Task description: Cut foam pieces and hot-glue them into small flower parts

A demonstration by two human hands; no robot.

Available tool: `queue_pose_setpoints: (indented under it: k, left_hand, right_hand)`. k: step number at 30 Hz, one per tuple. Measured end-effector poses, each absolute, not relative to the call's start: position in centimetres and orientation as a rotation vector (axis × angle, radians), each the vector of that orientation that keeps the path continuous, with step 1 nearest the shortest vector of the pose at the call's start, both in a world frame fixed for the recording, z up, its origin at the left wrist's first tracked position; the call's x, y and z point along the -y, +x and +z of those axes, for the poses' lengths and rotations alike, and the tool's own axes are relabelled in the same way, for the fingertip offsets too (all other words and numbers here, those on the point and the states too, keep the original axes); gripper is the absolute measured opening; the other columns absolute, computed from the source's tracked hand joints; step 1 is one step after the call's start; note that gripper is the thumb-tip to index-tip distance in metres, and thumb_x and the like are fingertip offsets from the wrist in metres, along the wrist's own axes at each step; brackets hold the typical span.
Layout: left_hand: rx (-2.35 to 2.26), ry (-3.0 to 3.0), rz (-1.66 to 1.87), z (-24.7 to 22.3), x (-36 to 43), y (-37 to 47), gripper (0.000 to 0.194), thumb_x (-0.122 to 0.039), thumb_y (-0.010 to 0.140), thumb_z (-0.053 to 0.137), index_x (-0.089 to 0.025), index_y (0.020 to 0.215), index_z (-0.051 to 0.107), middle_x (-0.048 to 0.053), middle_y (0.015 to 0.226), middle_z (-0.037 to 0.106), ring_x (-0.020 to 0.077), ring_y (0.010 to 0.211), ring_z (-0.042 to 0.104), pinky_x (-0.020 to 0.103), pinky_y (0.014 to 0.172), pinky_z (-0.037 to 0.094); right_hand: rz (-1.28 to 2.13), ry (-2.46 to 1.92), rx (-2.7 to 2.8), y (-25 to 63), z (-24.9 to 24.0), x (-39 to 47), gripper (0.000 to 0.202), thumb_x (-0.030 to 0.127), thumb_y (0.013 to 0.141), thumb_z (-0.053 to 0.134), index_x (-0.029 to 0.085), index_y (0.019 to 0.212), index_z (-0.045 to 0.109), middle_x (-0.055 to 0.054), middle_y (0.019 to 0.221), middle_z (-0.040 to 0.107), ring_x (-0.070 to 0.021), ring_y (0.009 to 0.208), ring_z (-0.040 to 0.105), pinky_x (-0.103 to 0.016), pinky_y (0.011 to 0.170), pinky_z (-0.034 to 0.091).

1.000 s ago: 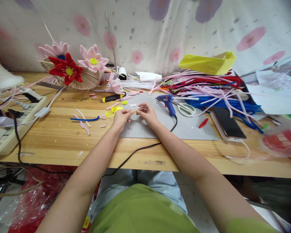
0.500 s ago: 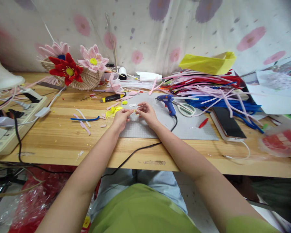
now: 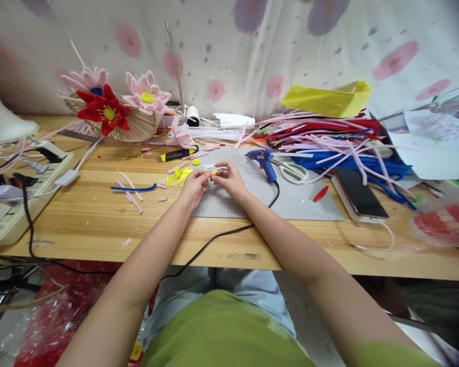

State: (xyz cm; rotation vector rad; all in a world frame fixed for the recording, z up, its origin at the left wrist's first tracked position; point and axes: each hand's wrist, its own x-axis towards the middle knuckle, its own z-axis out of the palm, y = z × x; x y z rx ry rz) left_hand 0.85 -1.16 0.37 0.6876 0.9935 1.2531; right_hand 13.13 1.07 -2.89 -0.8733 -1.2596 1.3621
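My left hand (image 3: 195,188) and my right hand (image 3: 230,181) meet over the left part of a grey cutting mat (image 3: 237,206). Their fingertips pinch a tiny pale yellow piece (image 3: 214,172), mostly covered by the fingers, so its kind is unclear. Just beyond the fingertips lie small white bits (image 3: 208,166). Left of my left hand is a heap of yellow pieces (image 3: 179,176), with a small yellow disc (image 3: 196,162) behind it. A blue hot glue gun (image 3: 264,162) rests on the mat to the right of my right hand.
Scissors (image 3: 294,173), a phone (image 3: 358,192) and bundled pipe cleaners (image 3: 329,148) lie to the right. Behind on the left are a utility knife (image 3: 178,154) and fuzzy flowers (image 3: 107,113). A power strip (image 3: 23,204) sits far left; a black cord (image 3: 214,237) crosses the front.
My left hand has shifted slightly right, and the fingertips of both hands are closer together around the small piece. Other things on the table stay where they were.
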Motion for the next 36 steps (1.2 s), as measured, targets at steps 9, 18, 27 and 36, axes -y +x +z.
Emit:
queue_pose_setpoints:
  k: [9,18,27,36]
  left_hand:
    - [-1.069,0.764,1.273,0.5,1.5,0.9,0.026,-0.026,0.053,0.079,-0.011,0.068,0.065,-0.002,0.057,0.052,0.0023,0.047,0.038,0.015,0.038,0.019]
    - [-1.341,0.925,1.232,-0.2,1.3,0.8,0.011,-0.022,0.068,0.067,-0.011,0.068,0.066,-0.006,0.044,0.041,0.0030,0.039,0.028,0.019,0.039,0.019]
    - [-1.330,0.921,1.233,-0.2,1.1,0.8,0.018,-0.027,0.066,0.071,-0.012,0.063,0.062,-0.006,0.047,0.041,0.0036,0.042,0.030,0.019,0.039,0.020]
    - [-1.244,0.916,1.248,0.1,1.3,0.7,0.037,-0.036,0.056,0.078,-0.015,0.055,0.047,-0.007,0.048,0.039,0.0023,0.042,0.028,0.018,0.039,0.018]
  right_hand:
    - [1.409,-0.890,1.206,13.4,-2.6,-0.6,0.049,0.031,0.055,0.075,0.023,0.091,0.044,0.008,0.066,0.059,-0.0100,0.065,0.060,-0.024,0.060,0.048]
    - [1.258,-0.945,1.204,13.6,-2.1,-0.7,0.047,0.035,0.056,0.074,0.023,0.091,0.045,0.007,0.068,0.056,-0.0087,0.063,0.053,-0.023,0.058,0.046]
    - [1.264,-0.891,1.223,13.5,-2.3,-0.9,0.045,0.035,0.057,0.073,0.023,0.090,0.045,0.007,0.067,0.057,-0.0091,0.063,0.054,-0.024,0.060,0.046]
    - [1.433,-0.840,1.147,13.6,-1.6,-0.4,0.049,0.037,0.055,0.076,0.023,0.091,0.046,0.006,0.070,0.059,-0.0101,0.067,0.058,-0.025,0.062,0.047]
